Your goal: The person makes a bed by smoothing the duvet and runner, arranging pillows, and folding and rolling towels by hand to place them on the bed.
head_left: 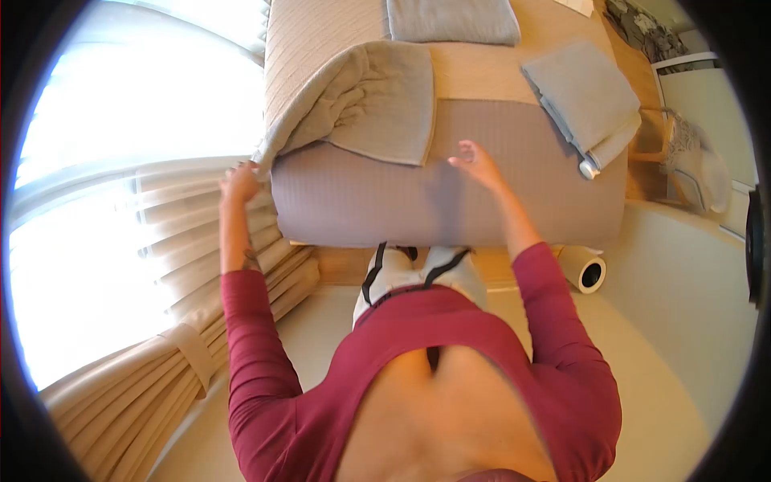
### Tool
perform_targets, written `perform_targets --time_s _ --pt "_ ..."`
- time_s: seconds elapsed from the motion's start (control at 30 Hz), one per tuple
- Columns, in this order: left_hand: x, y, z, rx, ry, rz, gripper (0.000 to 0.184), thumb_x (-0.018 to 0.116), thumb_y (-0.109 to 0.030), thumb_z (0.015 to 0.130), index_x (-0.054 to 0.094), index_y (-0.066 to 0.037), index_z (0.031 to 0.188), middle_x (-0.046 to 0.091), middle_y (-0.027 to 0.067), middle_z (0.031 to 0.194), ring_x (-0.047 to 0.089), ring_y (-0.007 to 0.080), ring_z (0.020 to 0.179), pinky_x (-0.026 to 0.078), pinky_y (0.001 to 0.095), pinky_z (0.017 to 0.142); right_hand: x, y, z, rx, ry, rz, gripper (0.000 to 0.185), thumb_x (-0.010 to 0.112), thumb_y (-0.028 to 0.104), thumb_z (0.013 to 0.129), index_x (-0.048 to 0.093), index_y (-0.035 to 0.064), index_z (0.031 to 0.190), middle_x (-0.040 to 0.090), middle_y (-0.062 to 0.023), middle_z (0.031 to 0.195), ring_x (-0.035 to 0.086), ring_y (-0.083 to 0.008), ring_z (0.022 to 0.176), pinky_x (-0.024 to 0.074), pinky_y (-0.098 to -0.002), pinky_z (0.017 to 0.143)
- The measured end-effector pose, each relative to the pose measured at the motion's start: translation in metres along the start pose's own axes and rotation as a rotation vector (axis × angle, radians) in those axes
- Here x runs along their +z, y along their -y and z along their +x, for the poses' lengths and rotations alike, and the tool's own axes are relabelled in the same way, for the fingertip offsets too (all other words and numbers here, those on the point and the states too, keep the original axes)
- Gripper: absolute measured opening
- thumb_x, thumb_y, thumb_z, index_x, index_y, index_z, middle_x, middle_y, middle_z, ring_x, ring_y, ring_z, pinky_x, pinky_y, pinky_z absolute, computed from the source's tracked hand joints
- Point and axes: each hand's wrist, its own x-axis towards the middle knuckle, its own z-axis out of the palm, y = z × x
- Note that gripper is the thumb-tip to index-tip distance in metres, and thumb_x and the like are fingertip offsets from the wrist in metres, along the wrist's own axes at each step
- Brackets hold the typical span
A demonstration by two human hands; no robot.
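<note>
My left hand (240,181) is closed on the near left corner of a grey towel (385,112) at the bed's left edge. The towel is bunched and wrinkled along its left part, while its right part lies spread over the bed. My right hand (478,163) hovers above the mauve sheet (514,153), to the right of the towel. It holds nothing, and its fingers are apart and slightly curved.
A folded grey towel (454,20) lies farther up the bed on the beige cover (321,36). Another grey towel (590,100) with a white round object (589,169) is at right. Curtains (193,205) hang at left; a white roll (584,271) lies below the bed.
</note>
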Motion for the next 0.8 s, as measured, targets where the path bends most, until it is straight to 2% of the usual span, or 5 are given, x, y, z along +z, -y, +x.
perform_targets --time_s 0.23,0.33,0.47,0.6,0.8 --pt "0.026 -0.152 0.009 0.358 -0.098 -0.361 0.056 0.061 -0.023 0.072 0.041 -0.018 0.124 0.031 0.0106 0.135 0.03 0.0321 0.124 0.025 0.0528 0.098 0.1 0.021 0.077 0.601 -0.086 0.061 0.061 0.07 0.033 0.07 0.047 -0.0009 0.115 0.058 -0.0152 0.102 0.056 -0.0251 0.093 0.0442 -0.0321 0.08" --pt "0.002 -0.185 0.007 0.577 -0.222 -0.494 0.061 0.06 -0.016 0.068 0.041 -0.018 0.126 0.03 0.012 0.136 0.029 0.0325 0.125 0.025 0.049 0.099 0.133 0.002 0.078 0.036 -0.079 0.158 0.049 0.062 0.024 0.075 0.046 0.0021 0.116 0.059 -0.0196 0.1 0.058 -0.0301 0.093 0.0431 -0.0366 0.081" --pt "-0.108 -0.174 -0.036 0.992 -0.282 -0.514 0.067 0.059 -0.012 0.067 0.036 -0.019 0.129 0.031 0.0131 0.136 0.03 0.0317 0.124 0.026 0.0449 0.101 0.061 0.145 0.016 -0.165 0.216 0.326 0.042 0.059 0.019 0.079 0.046 0.0025 0.116 0.059 -0.0152 0.098 0.057 -0.0243 0.087 0.0438 -0.0342 0.078" --pt "-0.177 -0.139 -0.13 1.002 -0.224 -0.673 0.081 0.063 -0.012 0.065 0.023 -0.012 0.136 0.027 0.0149 0.138 0.032 0.0328 0.124 0.028 0.0425 0.1 0.022 0.272 -0.06 -0.335 0.201 0.402 0.034 0.056 0.018 0.082 0.048 0.0012 0.11 0.059 -0.011 0.092 0.053 -0.0165 0.081 0.0431 -0.0297 0.076" --pt "-0.165 -0.121 -0.207 0.818 -0.826 -0.962 0.087 0.06 0.006 0.056 0.023 -0.002 0.134 0.03 0.0195 0.136 0.037 0.0385 0.118 0.036 0.04 0.092 0.043 0.339 -0.131 -0.458 0.241 0.823 0.034 0.06 0.013 0.08 0.048 -0.0026 0.107 0.054 -0.0082 0.091 0.049 -0.0135 0.085 0.0414 -0.0282 0.077"
